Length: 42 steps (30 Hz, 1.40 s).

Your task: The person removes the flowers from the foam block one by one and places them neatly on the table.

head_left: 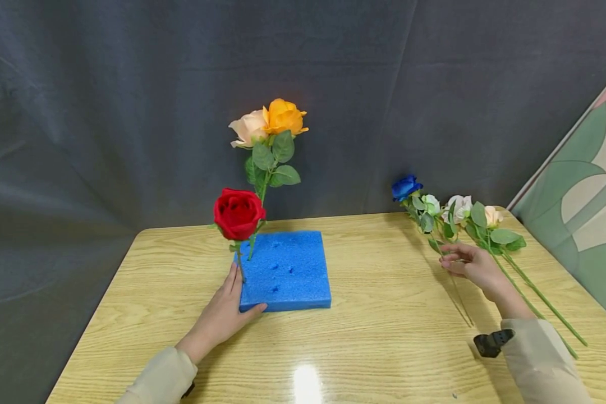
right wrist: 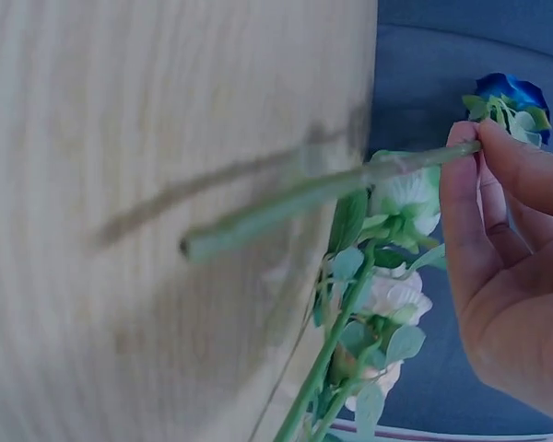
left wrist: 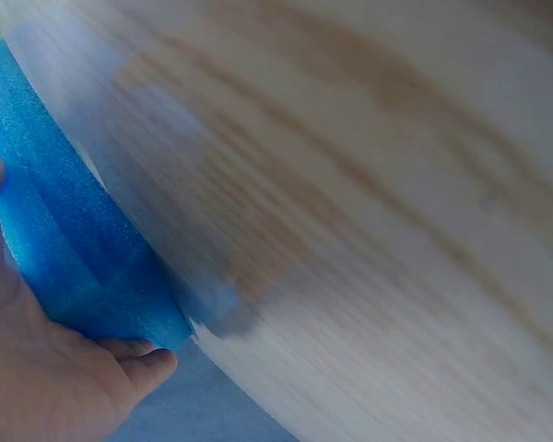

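My left hand (head_left: 223, 314) grips the near left corner of a blue foam block (head_left: 298, 275), the thumb along its front side and the fingers at its left side. Upright in the block stand a red rose (head_left: 239, 215), a peach rose (head_left: 251, 128) and an orange rose (head_left: 285, 119); several small holes dot its top. On the right, my right hand (head_left: 477, 273) pinches the stem of a blue rose (head_left: 405, 188) between thumb and fingertips. In the right wrist view the green stem (right wrist: 286, 204) slants out from the fingertips, its cut end over the wood.
Beside the right hand lie a pale green-white rose (head_left: 431, 204), a white rose (head_left: 458, 208) and a small peach rose (head_left: 492, 216), with long stems reaching toward the near right. A dark cloth (head_left: 343, 112) hangs behind the wooden table (head_left: 373, 292). A patterned panel (head_left: 581, 185) stands at right.
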{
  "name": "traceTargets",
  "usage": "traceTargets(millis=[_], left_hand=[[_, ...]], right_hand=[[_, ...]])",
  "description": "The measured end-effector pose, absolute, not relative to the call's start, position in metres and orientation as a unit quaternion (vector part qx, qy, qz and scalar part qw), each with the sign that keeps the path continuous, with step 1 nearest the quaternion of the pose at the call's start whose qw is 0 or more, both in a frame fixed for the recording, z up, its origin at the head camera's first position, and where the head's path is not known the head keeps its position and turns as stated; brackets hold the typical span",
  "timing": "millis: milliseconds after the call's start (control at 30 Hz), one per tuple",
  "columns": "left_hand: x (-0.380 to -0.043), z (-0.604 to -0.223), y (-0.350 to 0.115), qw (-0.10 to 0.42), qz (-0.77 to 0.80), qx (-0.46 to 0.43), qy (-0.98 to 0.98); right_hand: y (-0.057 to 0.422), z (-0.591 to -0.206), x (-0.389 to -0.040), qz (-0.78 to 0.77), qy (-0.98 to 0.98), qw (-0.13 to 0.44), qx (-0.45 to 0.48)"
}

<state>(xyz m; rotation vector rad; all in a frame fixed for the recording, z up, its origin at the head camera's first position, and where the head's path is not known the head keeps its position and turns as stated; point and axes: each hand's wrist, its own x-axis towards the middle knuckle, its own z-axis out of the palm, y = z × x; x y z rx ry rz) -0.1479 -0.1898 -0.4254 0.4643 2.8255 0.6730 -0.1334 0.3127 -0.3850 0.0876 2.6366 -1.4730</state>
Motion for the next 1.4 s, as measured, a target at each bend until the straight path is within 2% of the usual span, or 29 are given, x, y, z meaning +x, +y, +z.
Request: traceTargets(millis=[800, 1400], left_hand=[[-0.147, -0.425, -0.19, 0.096, 0.224, 0.159, 0.957], [-0.147, -0.422, -0.19, 0.084, 0.219, 0.159, 0.959]], right_hand=[[0.326, -0.408, -0.126, -0.494, 0.858, 0.119, 0.072], [0.327, -0.406, -0.129, -0.499, 0.851, 0.14, 0.085]])
